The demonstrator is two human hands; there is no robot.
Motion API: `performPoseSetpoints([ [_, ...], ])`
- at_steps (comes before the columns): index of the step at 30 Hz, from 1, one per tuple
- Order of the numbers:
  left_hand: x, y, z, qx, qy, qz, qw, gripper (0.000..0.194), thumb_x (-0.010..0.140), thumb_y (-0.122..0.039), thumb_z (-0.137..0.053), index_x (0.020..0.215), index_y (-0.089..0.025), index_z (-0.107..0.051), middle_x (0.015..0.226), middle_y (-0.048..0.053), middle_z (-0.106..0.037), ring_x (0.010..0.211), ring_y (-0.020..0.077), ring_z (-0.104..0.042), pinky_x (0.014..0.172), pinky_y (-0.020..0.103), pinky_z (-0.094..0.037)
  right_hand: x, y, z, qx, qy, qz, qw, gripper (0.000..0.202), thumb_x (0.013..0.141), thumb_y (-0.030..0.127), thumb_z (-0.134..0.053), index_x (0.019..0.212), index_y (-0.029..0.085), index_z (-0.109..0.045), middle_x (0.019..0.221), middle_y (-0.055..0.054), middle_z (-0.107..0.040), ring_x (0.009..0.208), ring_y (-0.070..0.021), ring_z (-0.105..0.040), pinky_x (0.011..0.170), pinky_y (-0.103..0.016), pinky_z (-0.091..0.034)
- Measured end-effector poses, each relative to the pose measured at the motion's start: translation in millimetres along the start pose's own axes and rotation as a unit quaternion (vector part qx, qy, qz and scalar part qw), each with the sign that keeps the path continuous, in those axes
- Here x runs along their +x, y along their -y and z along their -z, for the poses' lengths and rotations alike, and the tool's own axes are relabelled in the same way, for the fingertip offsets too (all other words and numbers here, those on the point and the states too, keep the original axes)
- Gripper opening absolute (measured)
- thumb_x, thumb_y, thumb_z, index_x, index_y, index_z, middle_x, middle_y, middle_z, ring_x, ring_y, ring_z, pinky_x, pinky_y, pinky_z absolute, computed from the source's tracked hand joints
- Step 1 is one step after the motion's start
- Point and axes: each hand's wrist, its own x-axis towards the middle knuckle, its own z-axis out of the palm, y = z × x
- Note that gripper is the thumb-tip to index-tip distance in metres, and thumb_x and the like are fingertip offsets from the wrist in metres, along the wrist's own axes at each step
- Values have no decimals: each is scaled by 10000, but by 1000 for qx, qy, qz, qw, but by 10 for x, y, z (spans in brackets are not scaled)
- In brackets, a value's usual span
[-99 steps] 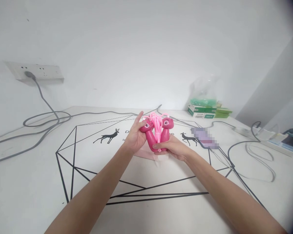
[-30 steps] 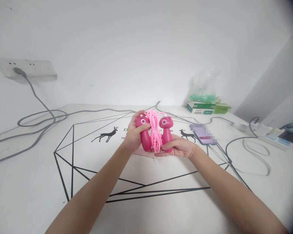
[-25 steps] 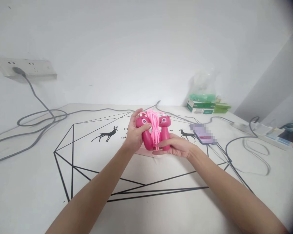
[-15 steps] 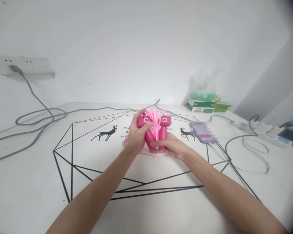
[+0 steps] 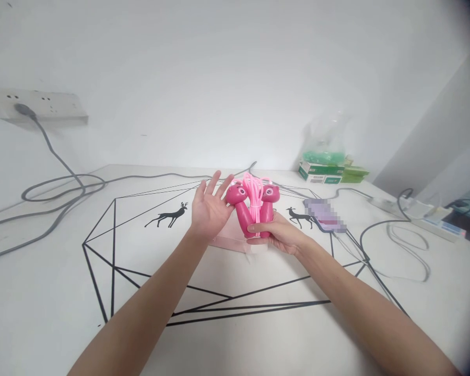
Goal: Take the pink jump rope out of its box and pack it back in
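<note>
Two pink handles (image 5: 243, 216) w/ bundled cord (image 5: 254, 198), clasped in R hand (image 5: 281, 233). L hand (image 5: 210, 213) spread, just beside

Most fingers of the right hand (image 5: 281, 233) are hidden behind the jump rope (image 5: 255, 197). Blocky pixels blur part of a phone (image 5: 317, 211). The bottom edge cuts off both forearms (image 5: 152, 292).

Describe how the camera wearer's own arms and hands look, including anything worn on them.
The left hand and right hand are both bare, with no gloves, rings or other jewellery visible. The left forearm and right forearm are slim and uncovered: no sleeve, watch, bracelet, cable or clear marking shows on either.
</note>
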Motion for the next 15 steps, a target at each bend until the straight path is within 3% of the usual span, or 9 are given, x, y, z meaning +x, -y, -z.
performPoseSetpoints([
  [6,10,39,22,19,-8,12,1000,442,930,-453,-530,1335,-278,-494,1381,78,-538,1250,231,-544,1009,375,-486,-14,11,9,2,1,-12,1000,370,645,146,-838,980,162,-682,938,-52,-682,841,-180,-662,726,-337,-641],
  [11,-10,146,-12,86,35,11,996,487,883,-261,-649,1341,-277,-486,1209,62,-632,1118,193,-620,992,372,-490,-13,-4,15,-1,15,0,1000,391,670,132,-821,1031,172,-677,984,-54,-682,879,-182,-663,748,-331,-636],
  [15,-22,231,-29,124,10,-9,992,567,799,-178,-734,1309,-280,-507,1011,18,-676,972,161,-663,940,355,-522,-15,-29,6,-5,31,8,999,436,681,130,-816,1087,187,-668,1044,-57,-688,953,-193,-665,791,-307,-620],
])
